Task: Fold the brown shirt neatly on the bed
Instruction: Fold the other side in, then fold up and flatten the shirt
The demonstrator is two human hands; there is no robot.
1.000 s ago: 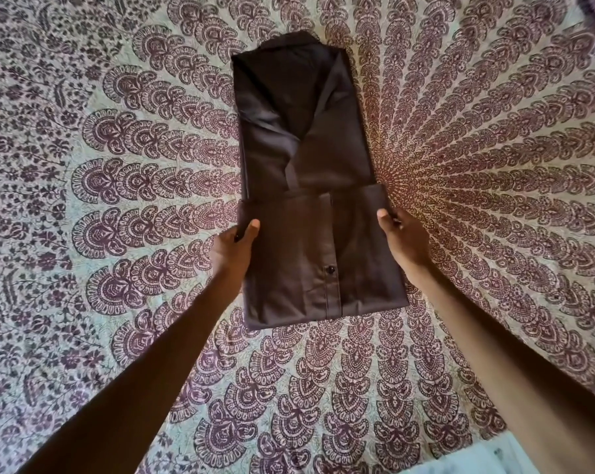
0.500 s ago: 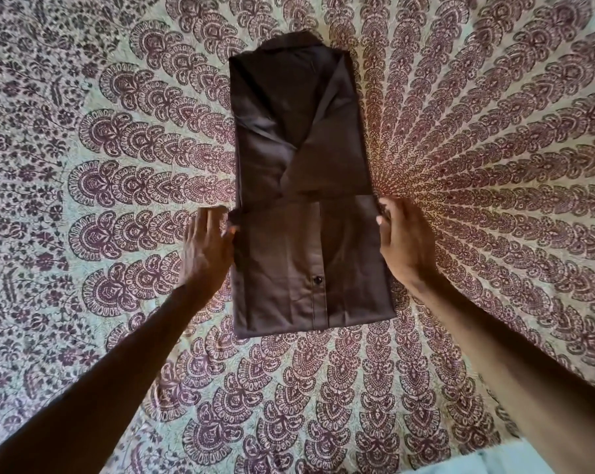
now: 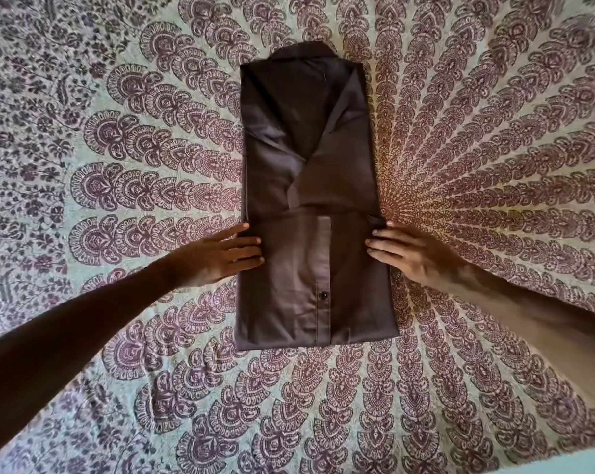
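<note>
Our left hand (image 3: 221, 260) and right hand (image 3: 414, 254) lie flat, fingers straight, against either edge of the dark brown buttoned cotton shirt (image 3: 309, 159), folded long on the purple-patterned mandala bedspread (image 3: 125, 172). We judge we're squaring the hem fold (image 3: 289, 285); next, another fold toward the far collar (image 3: 303, 51).

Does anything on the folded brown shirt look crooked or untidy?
Little. The dark brown buttoned shirt lies flat on the purple-patterned bedspread; only its folded-up lower flap juts slightly past the right edge.

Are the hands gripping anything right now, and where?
Nothing is gripped: the left hand and right hand lie open, fingertips touching the side edges of the brown shirt.
</note>
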